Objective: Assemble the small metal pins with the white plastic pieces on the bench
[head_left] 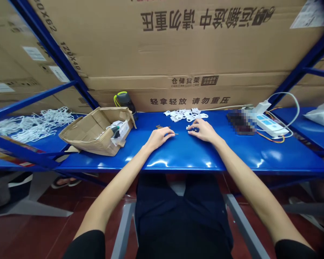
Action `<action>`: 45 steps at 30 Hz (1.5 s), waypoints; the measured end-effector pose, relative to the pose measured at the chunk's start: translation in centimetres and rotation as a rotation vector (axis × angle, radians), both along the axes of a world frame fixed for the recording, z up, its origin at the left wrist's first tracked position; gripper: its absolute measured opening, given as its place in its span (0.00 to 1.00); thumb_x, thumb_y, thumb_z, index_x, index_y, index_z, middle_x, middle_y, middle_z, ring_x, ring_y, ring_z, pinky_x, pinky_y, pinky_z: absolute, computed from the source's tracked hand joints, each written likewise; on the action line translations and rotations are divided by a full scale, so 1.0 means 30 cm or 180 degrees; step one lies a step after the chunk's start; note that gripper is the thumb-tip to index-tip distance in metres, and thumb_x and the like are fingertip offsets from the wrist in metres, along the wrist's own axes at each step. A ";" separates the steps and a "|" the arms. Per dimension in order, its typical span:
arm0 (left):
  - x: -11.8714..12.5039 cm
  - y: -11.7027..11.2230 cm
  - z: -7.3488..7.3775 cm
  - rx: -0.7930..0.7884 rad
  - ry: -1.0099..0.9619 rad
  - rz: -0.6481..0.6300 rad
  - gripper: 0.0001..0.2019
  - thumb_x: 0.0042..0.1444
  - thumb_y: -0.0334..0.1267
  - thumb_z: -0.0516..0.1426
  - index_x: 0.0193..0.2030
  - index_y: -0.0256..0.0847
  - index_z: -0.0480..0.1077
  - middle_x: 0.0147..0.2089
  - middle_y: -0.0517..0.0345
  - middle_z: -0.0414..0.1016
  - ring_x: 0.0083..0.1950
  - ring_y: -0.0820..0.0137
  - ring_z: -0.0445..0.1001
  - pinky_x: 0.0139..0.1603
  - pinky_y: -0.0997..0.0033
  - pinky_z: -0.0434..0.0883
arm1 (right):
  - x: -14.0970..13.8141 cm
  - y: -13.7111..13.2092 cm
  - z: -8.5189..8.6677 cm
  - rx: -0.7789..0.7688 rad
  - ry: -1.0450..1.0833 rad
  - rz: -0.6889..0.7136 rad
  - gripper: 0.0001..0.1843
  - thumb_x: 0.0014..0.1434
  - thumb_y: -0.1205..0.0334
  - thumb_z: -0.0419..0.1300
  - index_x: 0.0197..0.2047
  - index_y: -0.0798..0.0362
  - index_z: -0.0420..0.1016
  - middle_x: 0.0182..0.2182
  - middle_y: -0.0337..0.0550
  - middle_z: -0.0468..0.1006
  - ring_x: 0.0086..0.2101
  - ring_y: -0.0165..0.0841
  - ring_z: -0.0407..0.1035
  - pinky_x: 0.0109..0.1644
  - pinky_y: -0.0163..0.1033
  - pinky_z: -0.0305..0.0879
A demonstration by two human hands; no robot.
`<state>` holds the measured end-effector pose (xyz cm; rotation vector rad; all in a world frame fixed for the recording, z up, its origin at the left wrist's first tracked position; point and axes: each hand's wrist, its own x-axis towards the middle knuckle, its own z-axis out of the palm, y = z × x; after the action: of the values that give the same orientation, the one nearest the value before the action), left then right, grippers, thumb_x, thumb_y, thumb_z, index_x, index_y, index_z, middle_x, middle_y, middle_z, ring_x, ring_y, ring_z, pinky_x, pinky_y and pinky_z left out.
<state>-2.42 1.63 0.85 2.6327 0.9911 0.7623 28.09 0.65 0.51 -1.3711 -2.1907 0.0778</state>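
My left hand [160,136] rests on the blue shelf top [183,154], fingers curled around a thin metal pin [175,133] whose tip pokes out to the right. My right hand [202,130] lies a little to the right, its fingertips pinched on a small white part [188,127]. Just behind both hands sits a pile of several white plastic pieces [186,115]. A small brown piece [160,126] lies behind my left hand.
An open cardboard box [97,131] with tools lies at the left. A heap of white hangers [35,124] is further left. A dark bottle [125,100] stands at the back. A white power strip [270,124] with cables is at the right. Big cartons form the back wall.
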 end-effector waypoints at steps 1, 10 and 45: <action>0.000 0.000 0.000 -0.0002 -0.0002 0.0008 0.14 0.75 0.47 0.55 0.52 0.45 0.81 0.55 0.56 0.85 0.58 0.64 0.81 0.60 0.69 0.73 | -0.004 0.003 -0.002 -0.0019 -0.0018 -0.0011 0.08 0.63 0.55 0.70 0.44 0.44 0.89 0.45 0.48 0.80 0.45 0.45 0.72 0.46 0.45 0.65; 0.003 0.002 -0.011 0.0204 -0.0121 -0.0093 0.14 0.76 0.47 0.55 0.52 0.45 0.81 0.53 0.56 0.85 0.54 0.66 0.82 0.54 0.71 0.73 | -0.073 -0.009 0.001 -0.0264 0.0711 0.0232 0.07 0.64 0.56 0.68 0.39 0.47 0.88 0.37 0.44 0.86 0.39 0.41 0.76 0.46 0.44 0.68; 0.012 -0.012 -0.028 0.0498 -0.0514 -0.0057 0.13 0.74 0.47 0.58 0.48 0.43 0.82 0.43 0.57 0.84 0.43 0.69 0.81 0.41 0.71 0.69 | -0.182 -0.066 0.003 -0.1351 0.2420 0.0610 0.23 0.53 0.40 0.75 0.43 0.50 0.88 0.36 0.46 0.88 0.38 0.46 0.83 0.53 0.53 0.79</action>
<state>-2.06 1.27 0.00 2.6526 0.8965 1.0693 22.65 -1.34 0.59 -1.0689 -1.6780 1.0091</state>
